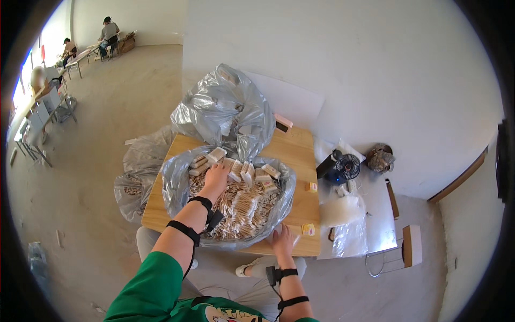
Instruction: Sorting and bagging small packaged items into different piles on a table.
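several white rectangular packs [216, 155] appear done and many slender pale-brown sticks [241, 209] are left loose inside the open grey plastic bag [174, 182], left hand [216, 180] at the packs, right hand [283, 240] beside the near rim (neither grip can be told).

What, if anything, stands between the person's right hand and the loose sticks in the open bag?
The bag's grey plastic rim lies between the right hand, by the table's near edge, and the loose sticks.
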Motion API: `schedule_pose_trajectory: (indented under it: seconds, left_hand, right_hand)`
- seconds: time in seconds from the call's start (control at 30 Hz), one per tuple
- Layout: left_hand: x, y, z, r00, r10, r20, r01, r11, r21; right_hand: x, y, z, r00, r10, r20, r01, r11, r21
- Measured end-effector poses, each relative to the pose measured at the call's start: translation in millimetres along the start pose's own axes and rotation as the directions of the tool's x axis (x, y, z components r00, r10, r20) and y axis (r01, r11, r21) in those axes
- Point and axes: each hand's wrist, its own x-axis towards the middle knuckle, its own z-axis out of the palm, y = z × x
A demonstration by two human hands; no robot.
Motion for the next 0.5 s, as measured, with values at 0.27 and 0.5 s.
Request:
schedule_pose_trajectory:
  seconds: [0.27,0.5]
  left_hand:
    - [1.5,-28.9,-16.7,0.987,0.134,-0.09,-0.13,0.991,0.04]
    - [-40.2,-24.3,-49.1,0.902,-0.345,-0.261,0.147,0.812,-0.565]
  right_hand:
    - [-16.4,-38.9,-30.7,0.949,-0.087,-0.304,0.154,0.967,0.203]
    - [-4.1,-117.6,-53.3,0.953,-0.181,-0.241,0.265,0.886,0.38]
